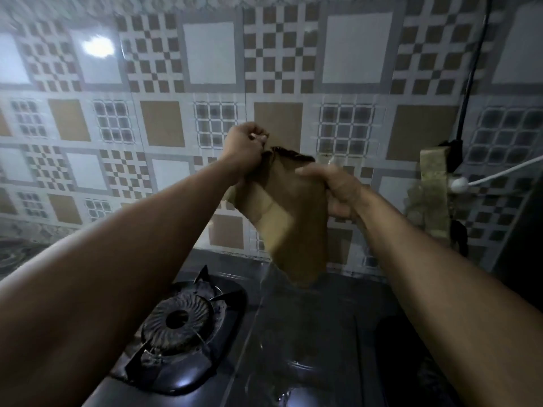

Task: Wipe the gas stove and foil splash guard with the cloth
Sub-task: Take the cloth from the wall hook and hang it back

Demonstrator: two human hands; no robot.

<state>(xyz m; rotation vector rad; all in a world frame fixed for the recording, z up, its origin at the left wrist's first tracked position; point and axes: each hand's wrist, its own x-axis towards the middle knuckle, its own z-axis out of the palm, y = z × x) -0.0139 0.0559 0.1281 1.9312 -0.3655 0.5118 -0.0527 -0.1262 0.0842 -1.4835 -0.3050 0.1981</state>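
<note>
**Above the stove, both hands hold the cloth up against the wall**

Above the black gas stove (293, 333), 2 bare forearms reach forward and upward from the lower corners. The left hand (245, 148) is raised highest, wrist bent, its fingers curled tight and pinching the dark, frayed top edge of the tan-brown woven cloth (291, 212). The right hand (332, 192) sits lower and to the right, thumb across the front of the cloth and fingers wrapped behind, gripping its right edge. The cloth hangs between them as a limp, roughly rectangular sheet with a paler folded band on its left side; its lower end dangles just over the back of the stove.

The stove top is glossy and dark, catching white glare near the bottom. Its left burner (176, 323) is a round, ribbed cast-metal ring under a black pronged pan support. Behind everything stands the shiny patterned foil splash guard (205, 54), printed with tan squares, white squares and checker grids, with a bright light reflection at upper left. At right, a black cable (473, 71) runs down the wall, beside a hanging greenish-yellow rag (432, 201).
</note>
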